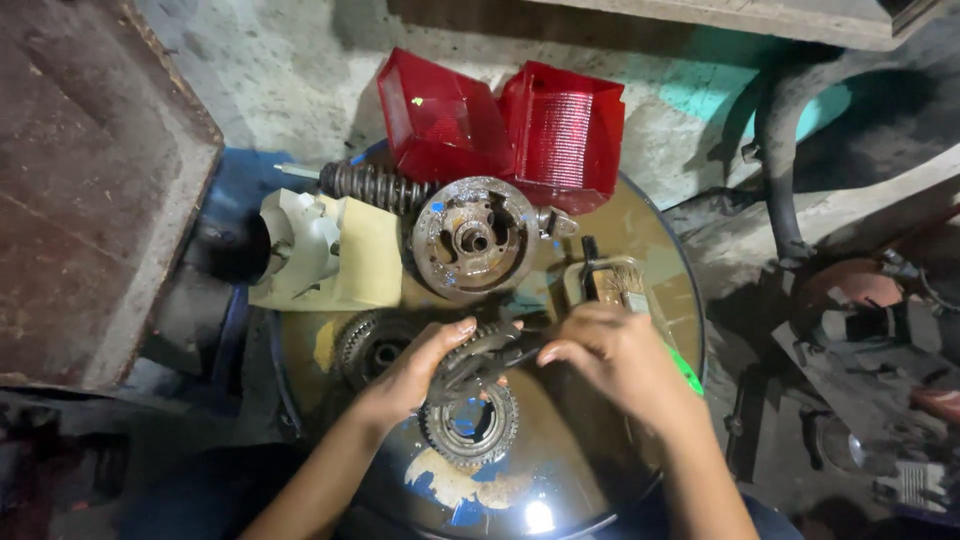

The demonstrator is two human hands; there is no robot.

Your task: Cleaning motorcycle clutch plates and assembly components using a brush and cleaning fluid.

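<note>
Both hands work over a round drum lid (610, 450). My left hand (412, 372) grips a dark greasy metal part (478, 362) with curved arms. My right hand (612, 352) pinches the same part from the right side. Just beneath the hands lies a toothed gear ring (470, 428). A second toothed gear (372, 343) lies to the left of my left hand. A rusty round hub (473, 238) with a centre boss rests farther back. A brush (608, 281) lies under my right hand's knuckles.
Two red lamp lenses (500, 125) stand at the back of the lid beside a coil spring (372, 186). A cream plastic housing (325, 250) sits at left. A rusty metal box (95, 180) is far left, a black hose (775, 170) and engine parts (870, 330) at right.
</note>
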